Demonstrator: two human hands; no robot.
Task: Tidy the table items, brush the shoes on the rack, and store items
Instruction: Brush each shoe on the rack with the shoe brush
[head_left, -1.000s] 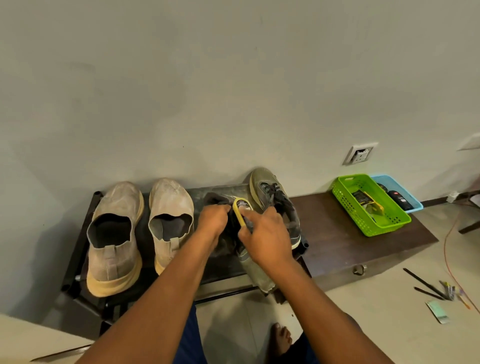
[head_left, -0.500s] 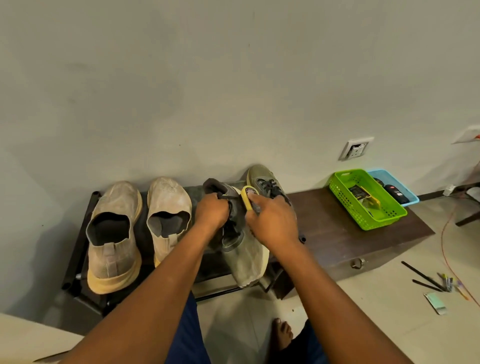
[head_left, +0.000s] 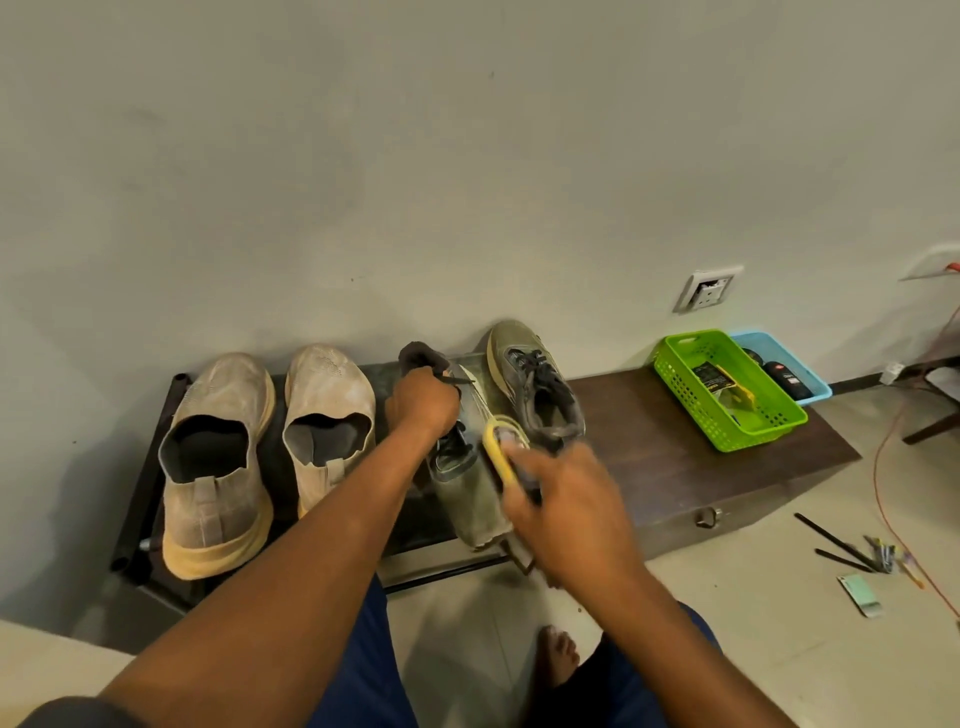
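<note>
A: Where's the olive-grey lace-up sneaker being cleaned (head_left: 467, 483)?

B: Tipped on its side over the front edge of the dark metal shoe rack (head_left: 415, 525), sole toward five o'clock. The left hand (head_left: 423, 402) is clenched round its collar at the top, by the laces.

A: And the brush?

B: The right hand (head_left: 561, 499) grips a yellow-handled shoe brush (head_left: 498, 452) and holds it against the sneaker's side; that hand is blurred, so exactly how the fingers lie I cannot tell.

A: The matching shoe?

B: The second olive-grey laced sneaker (head_left: 535, 384) stands upright at one o'clock from the held one, toe to the wall, just beside it.

A: What else is on the rack?

B: A pair of dusty beige slip-on shoes with yellowish soles (head_left: 260, 447), at nine o'clock from the left hand, toes to the wall.

A: Further right?

B: At three o'clock a dark brown wooden bench (head_left: 675, 457) carries a green perforated plastic basket (head_left: 727, 389), touching a light blue plastic basket (head_left: 779, 358) behind it. Both hold small items I can't identify
</note>
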